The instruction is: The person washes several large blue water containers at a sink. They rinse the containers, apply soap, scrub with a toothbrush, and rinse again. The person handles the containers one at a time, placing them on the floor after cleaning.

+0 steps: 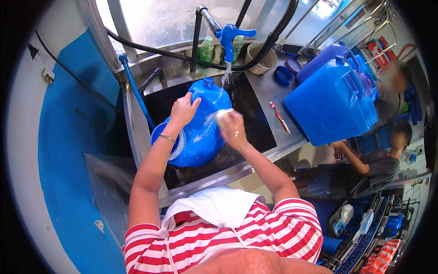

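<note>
A blue plastic water jug lies tilted over the dark sink basin, its small threaded spout toward the tap and its wide round opening toward my left forearm. My left hand rests on the jug near the spout, steadying it with thumb and fingers spread. In my right hand is a pale, soapy scrubbing pad, pressed to the jug's side and blurred by motion. Water runs from the blue-handled tap onto the jug. White suds streak its wet surface.
More blue jugs stand on the steel counter at right, beside a red-and-white toothbrush and blue caps. A beige bucket and green bottles sit behind. A black hose crosses above the sink. Two people are at right.
</note>
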Demonstrator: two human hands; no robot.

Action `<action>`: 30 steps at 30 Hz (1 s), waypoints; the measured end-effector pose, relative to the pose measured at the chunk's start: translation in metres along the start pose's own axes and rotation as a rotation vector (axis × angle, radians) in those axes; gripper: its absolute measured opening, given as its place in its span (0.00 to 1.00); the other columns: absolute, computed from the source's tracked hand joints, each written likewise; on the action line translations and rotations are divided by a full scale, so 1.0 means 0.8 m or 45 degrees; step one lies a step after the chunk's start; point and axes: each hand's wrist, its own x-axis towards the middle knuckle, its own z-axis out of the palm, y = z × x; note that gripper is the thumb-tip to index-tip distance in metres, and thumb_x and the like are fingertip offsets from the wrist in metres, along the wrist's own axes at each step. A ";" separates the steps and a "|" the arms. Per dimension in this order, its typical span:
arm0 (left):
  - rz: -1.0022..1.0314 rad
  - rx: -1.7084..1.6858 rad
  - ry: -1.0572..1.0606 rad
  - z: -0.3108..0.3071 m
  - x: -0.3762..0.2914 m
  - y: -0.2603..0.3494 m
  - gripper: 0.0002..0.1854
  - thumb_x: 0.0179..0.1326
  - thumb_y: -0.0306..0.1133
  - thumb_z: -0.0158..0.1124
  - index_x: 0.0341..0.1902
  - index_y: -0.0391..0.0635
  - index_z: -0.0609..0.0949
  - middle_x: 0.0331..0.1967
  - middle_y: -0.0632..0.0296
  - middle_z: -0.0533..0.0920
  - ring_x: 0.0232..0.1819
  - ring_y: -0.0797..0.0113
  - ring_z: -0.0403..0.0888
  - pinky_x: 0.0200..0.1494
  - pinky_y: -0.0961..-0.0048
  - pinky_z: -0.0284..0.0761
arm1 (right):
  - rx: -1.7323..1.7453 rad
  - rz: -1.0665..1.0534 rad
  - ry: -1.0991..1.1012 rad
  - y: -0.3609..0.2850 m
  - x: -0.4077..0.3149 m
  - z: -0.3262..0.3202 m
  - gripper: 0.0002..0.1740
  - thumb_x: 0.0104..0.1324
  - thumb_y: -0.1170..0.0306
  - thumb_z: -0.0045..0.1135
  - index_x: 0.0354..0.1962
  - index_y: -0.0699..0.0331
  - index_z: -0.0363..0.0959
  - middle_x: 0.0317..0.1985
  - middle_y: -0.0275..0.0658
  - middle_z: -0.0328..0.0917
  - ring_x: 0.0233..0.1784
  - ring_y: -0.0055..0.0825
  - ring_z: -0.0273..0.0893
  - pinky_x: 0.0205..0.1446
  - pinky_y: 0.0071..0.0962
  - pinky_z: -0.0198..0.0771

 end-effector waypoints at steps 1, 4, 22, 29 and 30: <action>-0.045 -0.009 0.002 -0.001 -0.002 -0.001 0.25 0.65 0.52 0.57 0.41 0.36 0.77 0.32 0.37 0.82 0.38 0.38 0.81 0.40 0.49 0.75 | 0.053 0.196 0.192 0.010 0.012 0.005 0.25 0.57 0.69 0.59 0.54 0.65 0.70 0.52 0.54 0.67 0.56 0.52 0.66 0.60 0.45 0.61; 0.038 0.057 -0.053 0.005 -0.009 0.004 0.24 0.65 0.50 0.57 0.44 0.36 0.75 0.31 0.38 0.82 0.39 0.38 0.81 0.40 0.49 0.75 | 0.151 0.333 0.267 0.022 0.063 0.013 0.23 0.61 0.62 0.57 0.51 0.66 0.72 0.52 0.52 0.68 0.55 0.52 0.64 0.59 0.48 0.61; 0.227 0.000 -0.260 -0.023 -0.061 0.015 0.18 0.60 0.45 0.64 0.37 0.42 0.74 0.29 0.47 0.81 0.33 0.43 0.80 0.35 0.53 0.75 | 1.351 0.270 -0.760 0.130 0.124 0.089 0.25 0.72 0.55 0.44 0.44 0.69 0.80 0.51 0.39 0.77 0.54 0.30 0.74 0.62 0.28 0.65; 0.144 0.031 -0.205 -0.019 -0.052 0.018 0.20 0.62 0.48 0.61 0.42 0.41 0.76 0.31 0.48 0.82 0.34 0.44 0.81 0.35 0.54 0.76 | 0.625 0.941 -1.042 0.249 -0.058 0.207 0.25 0.73 0.58 0.41 0.56 0.68 0.72 0.59 0.51 0.74 0.60 0.43 0.73 0.66 0.36 0.63; 0.114 0.028 -0.205 -0.019 -0.044 0.016 0.20 0.62 0.48 0.61 0.42 0.41 0.76 0.31 0.48 0.82 0.34 0.44 0.81 0.36 0.54 0.76 | 0.663 1.041 -0.991 0.252 -0.080 0.207 0.25 0.73 0.59 0.40 0.57 0.69 0.72 0.59 0.51 0.74 0.60 0.42 0.73 0.66 0.35 0.63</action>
